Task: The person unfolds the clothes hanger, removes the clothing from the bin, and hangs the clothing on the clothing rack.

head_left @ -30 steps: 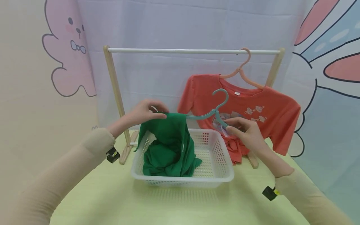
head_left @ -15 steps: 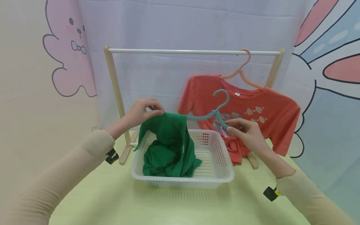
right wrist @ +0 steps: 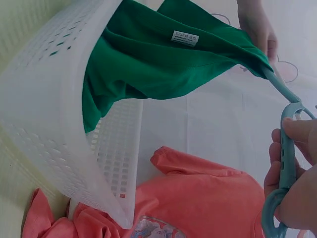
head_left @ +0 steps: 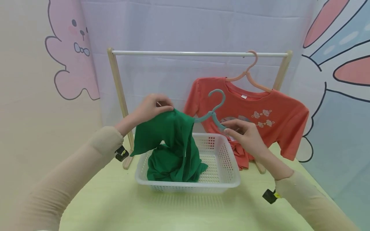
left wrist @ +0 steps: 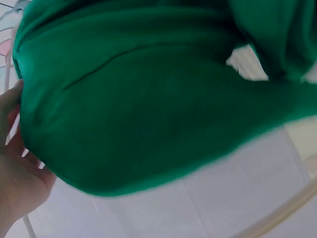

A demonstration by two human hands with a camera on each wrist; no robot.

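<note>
A green garment (head_left: 166,138) is draped over one arm of a light blue-green hanger (head_left: 217,121), and its lower part lies bunched in a white plastic basket (head_left: 219,185). My left hand (head_left: 150,108) pinches the garment's upper edge over that arm; in the left wrist view the cloth (left wrist: 138,109) spreads away from the fingers. With thumb and fingers my right hand (head_left: 245,136) grips the hanger's other, bare arm, and the hook points up. A white care label (right wrist: 185,38) shows on the garment in the right wrist view. The covered hanger arm is hidden.
Behind the basket stands a clothes rack with a white rail (head_left: 179,53) and wooden posts (head_left: 118,83). At its right end a coral T-shirt (head_left: 277,118) hangs on an orange hanger (head_left: 251,69), its hem bunched beside the basket. All stand on a pale yellow-green table (head_left: 179,215).
The hanger has moved left and slightly up, carried by my right hand. My left hand first shifted along the cloth's edge, then rose, lifting the garment's left side higher.
</note>
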